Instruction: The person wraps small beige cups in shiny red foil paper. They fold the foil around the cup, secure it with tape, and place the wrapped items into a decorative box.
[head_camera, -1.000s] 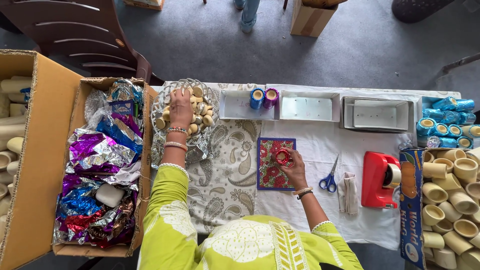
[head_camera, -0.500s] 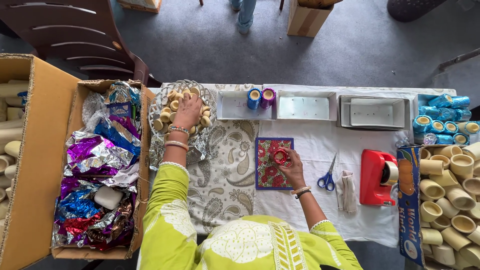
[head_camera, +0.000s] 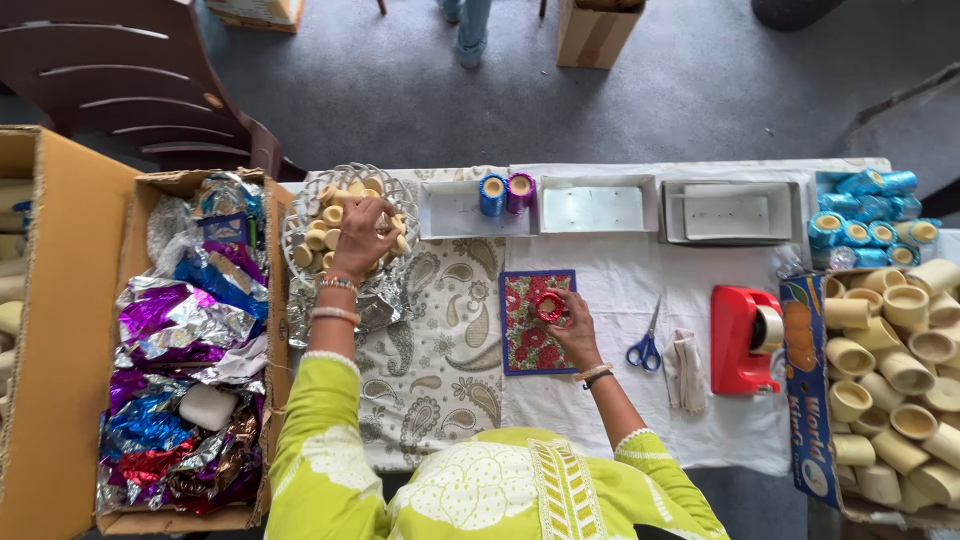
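Little has moved since the earlier frames: left hand stays down in the wire basket, right hand stays on the red ring; only the head camera has drifted a bit.

Left hand: fingers curled together over the pile of small cream cups in the basket, touching them. Whether it has actually closed on one cup I can't tell, the palm hides it.

Right hand: fingertips pinched on the red ring, pressing it onto the red-and-blue patterned card, upper right part of the card. Card lies flat on the white cloth, just right of the paisley cloth.

Around it:
- white tray behind the card, with one blue and one purple foil-wrapped cup standing at its right end
- blue-handled scissors just right of the right hand, folded cloth strip beside them
- red tape dispenser further right
- cardboard box of crumpled coloured foil left of the basket
- box of bare cream cups at far right, blue wrapped ones stacked behind it
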